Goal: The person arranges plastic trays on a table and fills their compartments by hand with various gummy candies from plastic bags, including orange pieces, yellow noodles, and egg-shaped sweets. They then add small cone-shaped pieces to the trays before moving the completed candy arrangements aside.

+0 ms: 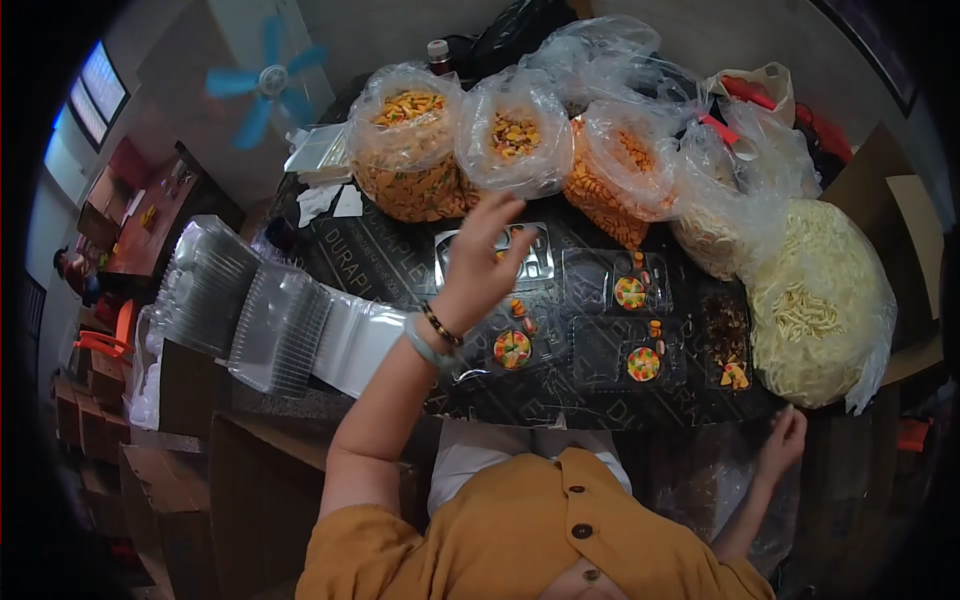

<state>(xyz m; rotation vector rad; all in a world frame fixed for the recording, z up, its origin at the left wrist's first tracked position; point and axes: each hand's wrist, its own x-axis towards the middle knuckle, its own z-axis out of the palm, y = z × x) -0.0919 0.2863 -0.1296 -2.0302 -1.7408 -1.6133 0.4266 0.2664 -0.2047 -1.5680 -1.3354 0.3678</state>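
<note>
My left hand, slightly blurred, is raised over a clear plastic tray with its fingers apart; I see nothing held in it. The hand hides part of that tray. Three more clear trays lie around it: a front left tray, a back right tray and a front right tray. Each of these three holds a round pizza-like piece and small orange and pink pieces. My right hand is at the table's front edge, below the bag of pale sticks. Its fingers are curled closed; any contents are hidden.
Open bags of orange pieces, mixed yellow pieces and bright orange pieces line the table's back. Stacked clear containers stand left. A small dark tray lies right. Cardboard boxes and a fan are at left.
</note>
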